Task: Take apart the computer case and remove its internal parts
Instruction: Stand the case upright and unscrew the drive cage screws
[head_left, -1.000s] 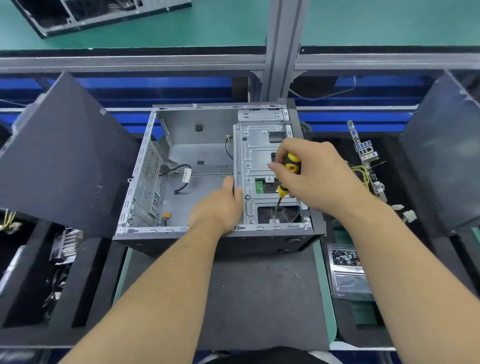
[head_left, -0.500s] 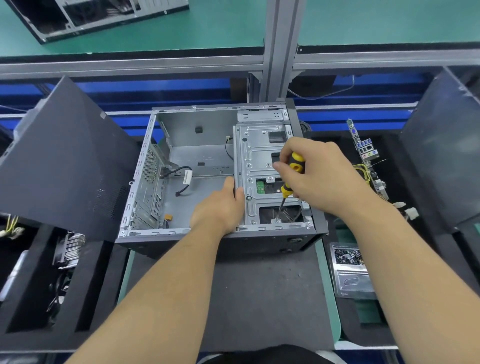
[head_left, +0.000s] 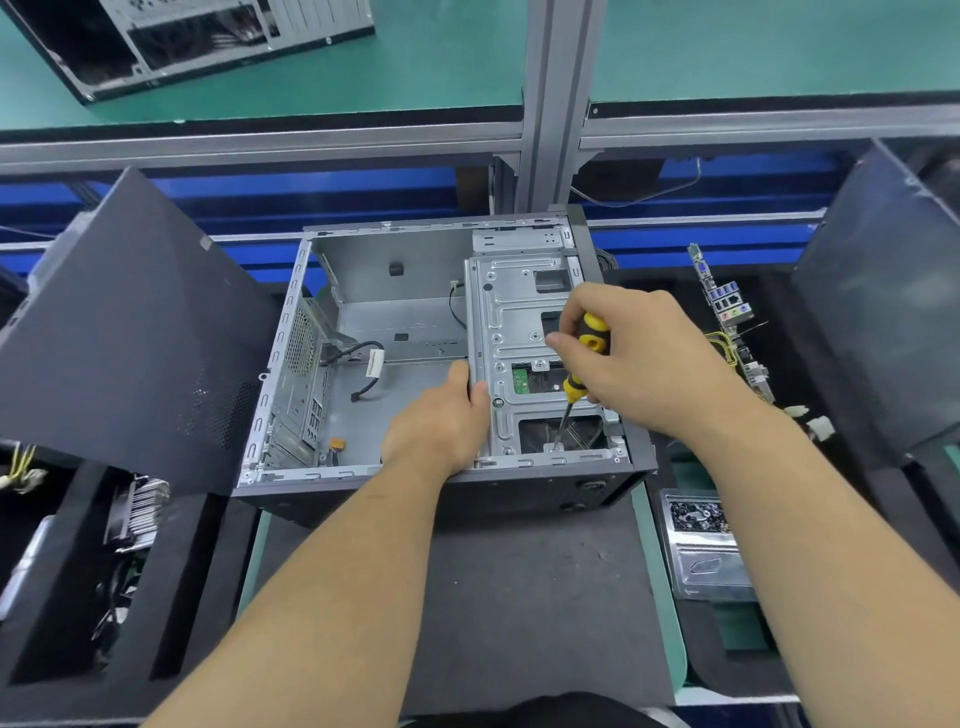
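An open computer case (head_left: 291, 415) lies on its side on a dark mat, its main bay mostly bare with a loose black cable (head_left: 363, 353). A silver drive cage (head_left: 519, 322) fills its right part. My left hand (head_left: 441, 421) grips the cage's left edge. My right hand (head_left: 634, 358) holds a yellow-and-black screwdriver (head_left: 584, 358), its tip down at the cage's near edge by the case rim.
A dark side panel (head_left: 119, 332) leans at the left, another (head_left: 883, 312) at the right. Foam trays hold a heatsink (head_left: 140, 509) on the left, a motherboard (head_left: 727, 317) and a screw tray (head_left: 698, 540) on the right. Another case (head_left: 197, 41) lies far back.
The view has shifted slightly. Both hands stay in place, the screwdriver still on the same spot of the cage.
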